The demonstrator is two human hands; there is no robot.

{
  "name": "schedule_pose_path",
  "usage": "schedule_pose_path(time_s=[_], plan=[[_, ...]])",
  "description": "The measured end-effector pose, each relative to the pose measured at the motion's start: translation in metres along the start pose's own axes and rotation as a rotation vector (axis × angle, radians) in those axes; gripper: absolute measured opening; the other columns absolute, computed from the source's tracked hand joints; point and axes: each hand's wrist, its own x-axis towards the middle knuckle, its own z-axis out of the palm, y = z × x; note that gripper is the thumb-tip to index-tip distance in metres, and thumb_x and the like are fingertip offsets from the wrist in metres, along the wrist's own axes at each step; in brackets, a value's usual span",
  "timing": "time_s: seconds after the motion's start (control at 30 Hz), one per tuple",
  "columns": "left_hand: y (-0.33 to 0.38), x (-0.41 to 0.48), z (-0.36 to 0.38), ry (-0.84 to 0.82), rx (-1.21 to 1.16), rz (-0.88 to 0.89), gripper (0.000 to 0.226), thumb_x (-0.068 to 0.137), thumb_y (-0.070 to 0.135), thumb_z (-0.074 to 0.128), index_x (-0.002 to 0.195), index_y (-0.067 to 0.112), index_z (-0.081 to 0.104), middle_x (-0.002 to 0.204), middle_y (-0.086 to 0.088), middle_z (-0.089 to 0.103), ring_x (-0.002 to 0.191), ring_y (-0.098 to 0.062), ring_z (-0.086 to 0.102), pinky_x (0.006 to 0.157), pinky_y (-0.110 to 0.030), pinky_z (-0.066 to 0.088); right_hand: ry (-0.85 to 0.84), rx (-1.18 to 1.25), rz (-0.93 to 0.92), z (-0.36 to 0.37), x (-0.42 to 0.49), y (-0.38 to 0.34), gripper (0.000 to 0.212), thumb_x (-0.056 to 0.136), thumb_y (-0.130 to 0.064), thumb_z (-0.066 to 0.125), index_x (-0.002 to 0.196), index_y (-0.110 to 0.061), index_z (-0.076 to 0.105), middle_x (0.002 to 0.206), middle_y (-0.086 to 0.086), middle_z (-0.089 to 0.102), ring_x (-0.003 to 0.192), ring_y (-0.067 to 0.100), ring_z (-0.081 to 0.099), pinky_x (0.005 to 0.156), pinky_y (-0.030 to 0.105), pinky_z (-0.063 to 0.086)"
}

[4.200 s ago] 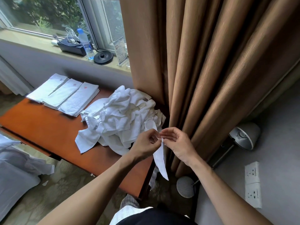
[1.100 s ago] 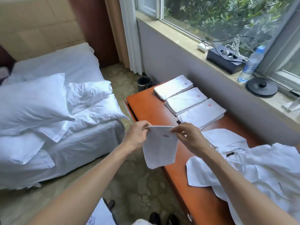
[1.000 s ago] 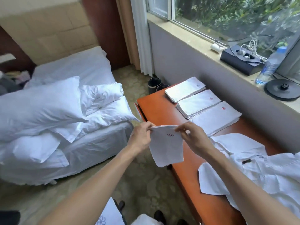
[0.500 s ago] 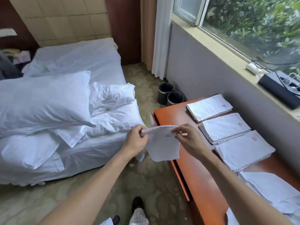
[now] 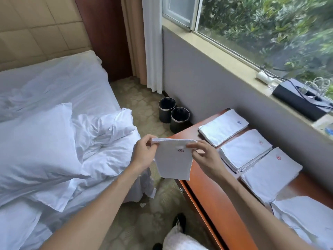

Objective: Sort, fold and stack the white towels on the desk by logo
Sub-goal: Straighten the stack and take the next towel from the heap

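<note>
Head view: towel [image 5: 173,159] hangs folded in the air over the counter's [image 5: 207,192] left edge, top hem level, long side dropping down. Left hand [image 5: 144,152] pinches the top left corner, right hand [image 5: 205,159] the top right; both grips are clamped on cloth.

Three folded stacks lie on the counter right of the grips, right hand nearer:
- far stack [image 5: 222,127]: blue logo
- middle stack [image 5: 245,150]: red logo
- near stack [image 5: 270,174]: red pinwheel

Held logo reads red-dark. Probably goes on the near stack, not certain. Loose towels [image 5: 306,219] lie near right.

Two black bins [image 5: 179,120] stand on the floor beyond the counter. Insides are dark, contents can't tell.
</note>
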Motion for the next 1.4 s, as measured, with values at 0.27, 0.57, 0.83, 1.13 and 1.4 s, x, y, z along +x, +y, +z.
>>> schedule_pose_path(time_s=[0.27,0.57,0.83,1.13,1.4], plan=[[0.048,0.102,0.058,-0.197,0.041,0.045,0.016,0.099,0.009,0.063,0.097,0.021,0.073,0.086,0.010,0.073,0.075,0.006,0.061,0.071,-0.008,0.045,0.147,0.076,0.034,-0.040,0.072,0.048,0.032,0.098,-0.002,0.055,0.113,-0.023,0.073,0.117,-0.006,0.061,0.109,0.006,0.061,0.088,0.016,0.049],[0.082,0.183,0.140,-0.401,0.040,0.139,0.014,0.101,0.014,0.062,0.099,0.019,0.074,0.088,0.005,0.074,0.078,-0.006,0.062,0.074,-0.017,0.048,0.356,0.153,0.150,-0.081,0.099,0.089,0.042,0.092,0.006,0.055,0.110,-0.027,0.074,0.110,-0.010,0.062,0.105,0.011,0.064,0.095,0.038,0.054],[0.090,0.265,0.214,-0.646,0.068,0.227,0.012,0.099,0.043,0.059,0.097,0.039,0.070,0.088,0.009,0.072,0.079,-0.019,0.062,0.078,-0.039,0.052,0.544,0.145,0.303,-0.100,0.135,0.108,0.040,0.092,0.003,0.058,0.108,-0.030,0.072,0.112,-0.017,0.061,0.103,0.005,0.063,0.085,0.017,0.051],[0.094,0.354,0.285,-0.892,-0.024,0.279,0.011,0.102,0.037,0.061,0.100,0.040,0.071,0.087,0.009,0.073,0.075,-0.010,0.058,0.078,-0.039,0.053,0.752,0.087,0.462,-0.112,0.189,0.111,0.033,0.095,-0.003,0.059,0.110,-0.028,0.072,0.118,-0.009,0.059,0.107,0.004,0.061,0.086,0.013,0.050],[0.101,0.388,0.335,-1.010,-0.038,0.254,0.013,0.102,0.034,0.062,0.105,0.027,0.072,0.088,0.008,0.068,0.077,-0.012,0.056,0.079,-0.036,0.052,0.842,0.090,0.541,-0.128,0.220,0.131,0.031,0.095,-0.004,0.059,0.113,-0.025,0.072,0.120,-0.005,0.059,0.112,0.005,0.060,0.086,0.010,0.050]])
